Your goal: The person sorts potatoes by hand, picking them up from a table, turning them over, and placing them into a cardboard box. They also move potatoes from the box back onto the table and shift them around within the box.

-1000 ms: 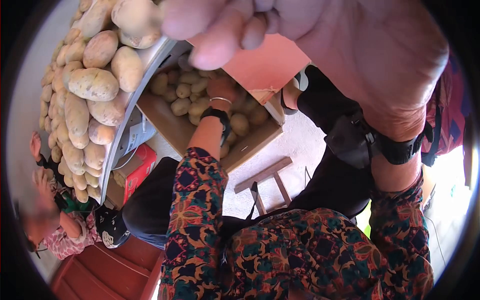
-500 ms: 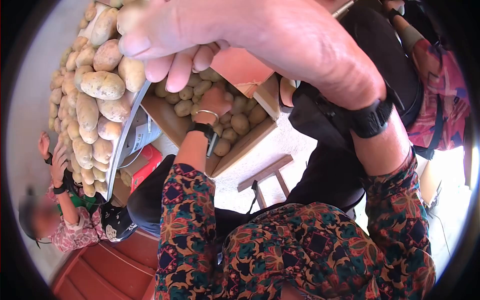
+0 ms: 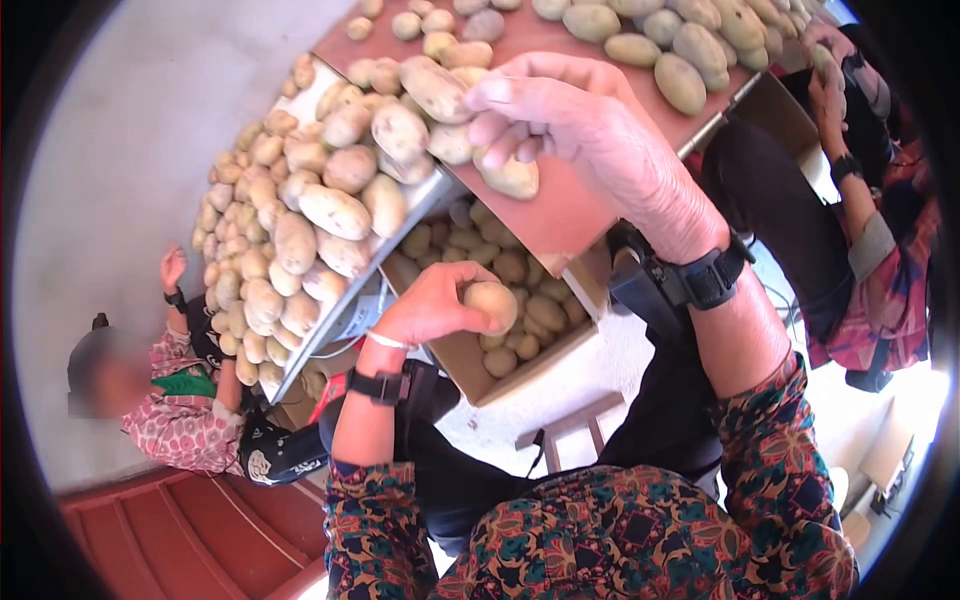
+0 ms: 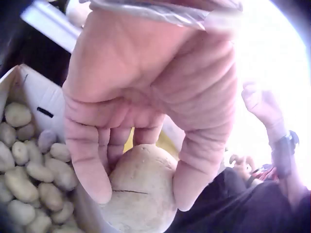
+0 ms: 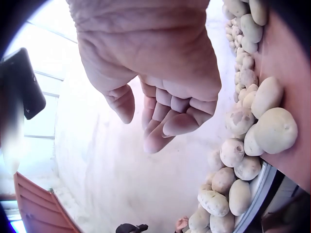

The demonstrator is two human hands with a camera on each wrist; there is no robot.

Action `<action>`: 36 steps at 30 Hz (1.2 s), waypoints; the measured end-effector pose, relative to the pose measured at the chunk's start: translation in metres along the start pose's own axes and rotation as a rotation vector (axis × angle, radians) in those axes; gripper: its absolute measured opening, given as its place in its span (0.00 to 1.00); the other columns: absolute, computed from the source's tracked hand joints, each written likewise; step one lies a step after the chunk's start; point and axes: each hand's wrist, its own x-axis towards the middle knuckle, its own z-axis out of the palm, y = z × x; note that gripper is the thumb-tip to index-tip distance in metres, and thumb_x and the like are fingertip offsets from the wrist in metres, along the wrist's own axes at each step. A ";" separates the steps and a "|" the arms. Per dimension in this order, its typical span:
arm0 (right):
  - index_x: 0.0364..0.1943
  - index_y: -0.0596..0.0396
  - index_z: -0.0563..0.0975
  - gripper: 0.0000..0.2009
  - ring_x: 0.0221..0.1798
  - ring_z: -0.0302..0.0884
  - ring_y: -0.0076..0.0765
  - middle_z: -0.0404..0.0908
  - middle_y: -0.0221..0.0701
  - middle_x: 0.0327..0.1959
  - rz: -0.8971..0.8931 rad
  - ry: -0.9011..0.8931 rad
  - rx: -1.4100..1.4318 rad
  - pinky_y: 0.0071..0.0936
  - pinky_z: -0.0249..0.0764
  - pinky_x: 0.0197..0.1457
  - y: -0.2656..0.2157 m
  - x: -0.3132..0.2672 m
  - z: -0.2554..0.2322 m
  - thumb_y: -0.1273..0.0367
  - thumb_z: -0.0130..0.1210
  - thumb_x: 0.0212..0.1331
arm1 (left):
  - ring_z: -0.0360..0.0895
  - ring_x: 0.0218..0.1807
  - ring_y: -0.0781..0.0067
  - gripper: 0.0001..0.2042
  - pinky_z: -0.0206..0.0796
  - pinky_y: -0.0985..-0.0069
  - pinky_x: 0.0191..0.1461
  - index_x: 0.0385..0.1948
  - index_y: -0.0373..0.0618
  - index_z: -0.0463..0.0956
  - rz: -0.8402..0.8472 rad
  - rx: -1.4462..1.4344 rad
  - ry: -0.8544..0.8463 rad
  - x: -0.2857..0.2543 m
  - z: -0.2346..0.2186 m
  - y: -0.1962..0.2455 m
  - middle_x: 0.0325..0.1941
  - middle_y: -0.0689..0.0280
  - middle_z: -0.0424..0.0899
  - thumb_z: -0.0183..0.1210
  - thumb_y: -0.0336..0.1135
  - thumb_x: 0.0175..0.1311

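Note:
My left hand holds a round, pale potato between thumb and fingers, above a cardboard box of potatoes. A thin dark line crosses that potato's skin in the left wrist view. Over the corner of a reddish board, my right hand hovers with loosely bent fingers. The right wrist view shows nothing inside the right hand. Close to its fingertips in the head view, several potatoes lie at the edge of a large heap.
The heap of potatoes covers a metal-edged table on the left, and a greener pile lies at the far right of the board. One person sits at the left, another at the right. A small wooden frame stands below the box.
My left hand has come up out of the box with a potato. My right hand has moved away from the camera, toward the board. The head view now takes in more of the table.

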 end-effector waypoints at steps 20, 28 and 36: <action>0.42 0.60 0.80 0.14 0.37 0.81 0.25 0.83 0.31 0.33 -0.043 0.088 0.073 0.20 0.76 0.44 -0.009 -0.011 -0.027 0.62 0.55 0.65 | 0.76 0.47 0.42 0.15 0.67 0.56 0.53 0.37 0.36 0.80 0.276 0.916 0.937 0.076 -0.109 0.093 0.42 0.48 0.82 0.51 0.41 0.68; 0.43 0.61 0.80 0.15 0.35 0.79 0.24 0.83 0.32 0.33 -0.072 0.102 0.124 0.21 0.75 0.42 -0.004 -0.003 -0.033 0.62 0.55 0.65 | 0.80 0.35 0.61 0.09 0.71 0.74 0.43 0.40 0.38 0.80 0.599 0.444 0.952 0.019 -0.019 0.059 0.33 0.55 0.83 0.54 0.33 0.67; 0.39 0.59 0.79 0.12 0.33 0.78 0.24 0.82 0.31 0.32 -0.032 0.025 0.209 0.18 0.71 0.38 -0.002 0.005 -0.017 0.64 0.53 0.66 | 0.76 0.57 0.44 0.14 0.68 0.58 0.60 0.46 0.38 0.79 -0.377 0.769 0.092 0.069 -0.004 -0.144 0.53 0.45 0.79 0.55 0.34 0.62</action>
